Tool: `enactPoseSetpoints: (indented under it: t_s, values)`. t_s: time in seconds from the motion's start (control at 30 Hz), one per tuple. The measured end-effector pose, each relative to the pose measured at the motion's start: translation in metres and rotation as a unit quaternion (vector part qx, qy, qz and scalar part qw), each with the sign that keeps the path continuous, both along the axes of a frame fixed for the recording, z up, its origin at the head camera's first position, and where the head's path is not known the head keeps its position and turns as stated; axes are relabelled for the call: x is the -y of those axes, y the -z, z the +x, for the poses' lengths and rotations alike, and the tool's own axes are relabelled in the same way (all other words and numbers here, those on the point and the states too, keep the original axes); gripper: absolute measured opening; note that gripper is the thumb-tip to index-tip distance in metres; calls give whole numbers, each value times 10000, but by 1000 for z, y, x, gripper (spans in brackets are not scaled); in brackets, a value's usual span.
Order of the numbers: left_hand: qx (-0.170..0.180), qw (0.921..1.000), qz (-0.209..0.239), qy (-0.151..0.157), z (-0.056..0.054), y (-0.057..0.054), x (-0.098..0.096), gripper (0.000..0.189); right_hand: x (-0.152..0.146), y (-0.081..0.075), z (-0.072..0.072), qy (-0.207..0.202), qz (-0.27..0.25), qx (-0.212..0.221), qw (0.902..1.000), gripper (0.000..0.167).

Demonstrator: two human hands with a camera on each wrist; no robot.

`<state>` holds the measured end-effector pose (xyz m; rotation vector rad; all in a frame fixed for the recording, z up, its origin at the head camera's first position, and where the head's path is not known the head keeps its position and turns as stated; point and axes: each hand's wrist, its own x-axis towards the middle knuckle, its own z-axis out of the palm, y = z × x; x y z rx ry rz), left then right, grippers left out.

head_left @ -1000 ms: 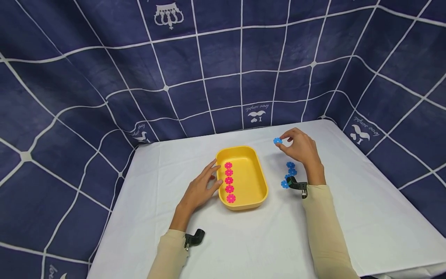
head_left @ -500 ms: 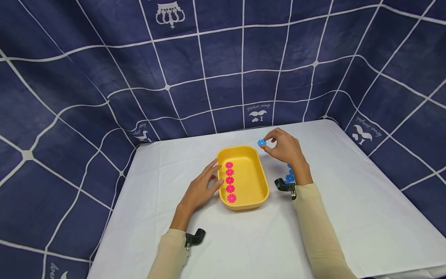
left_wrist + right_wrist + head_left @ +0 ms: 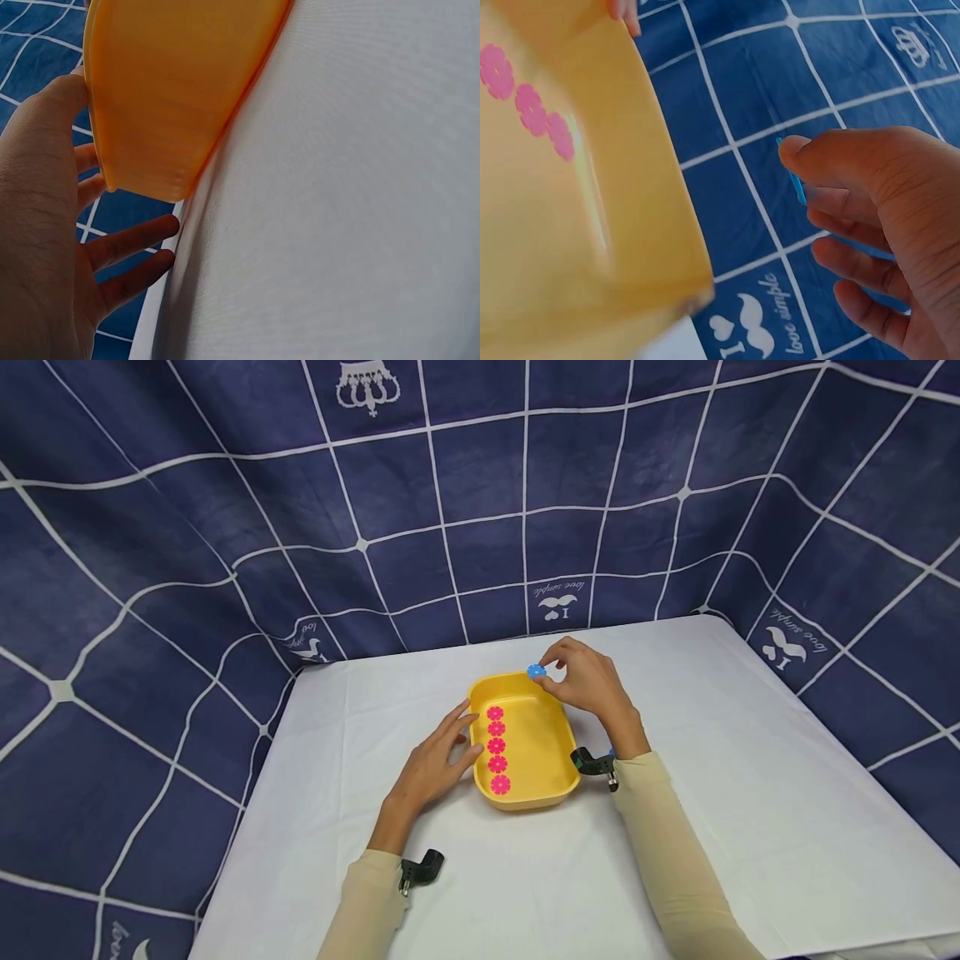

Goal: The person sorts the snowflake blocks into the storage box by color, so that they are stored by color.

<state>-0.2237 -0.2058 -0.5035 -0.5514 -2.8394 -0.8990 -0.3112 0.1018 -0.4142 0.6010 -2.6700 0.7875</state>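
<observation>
Right hand (image 3: 588, 683): pinches blue flower-shaped disc (image 3: 536, 672), thumb and finger, near far rim of yellow tray (image 3: 536, 752) | Left hand (image 3: 433, 767): fingers spread, relaxed, touching tray's left side | Five pink flower-shaped discs (image 3: 497, 746): near-to-far row inside tray, left half | White tablecloth (image 3: 517, 885): beneath tray

Right hand (image 3: 588, 681): moves left to the yellow tray (image 3: 534, 760)'s far corner
Blue flower (image 3: 536, 672): travels along, now overlapping the far rim in head view
Loose blue flowers (image 3: 612, 752): now nearly hidden behind the wrist (image 3: 628, 735)
</observation>
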Motion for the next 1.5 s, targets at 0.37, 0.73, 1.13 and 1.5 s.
enactPoseSetpoints:
  t_s: [0.37, 0.73, 1.13, 1.5]
  values:
    - [78, 10000, 40, -8, -1, -2, 0, 63, 24, 7, 0, -272, 352, 301, 9986, 30]
    - [236, 9997, 69, -13, 2, -1, 0, 63, 37, 17, -1, -256, 519, 641, 9963, 33]
    - [130, 9999, 53, 71, 0, -4, 0, 67, 49, 18, -17, -295, 1142, 1035, 9876, 36]
    - [68, 9997, 192, 149, 1, -3, 5, 69, 60, 22, -25, -640, 1643, 1556, 9719, 33]
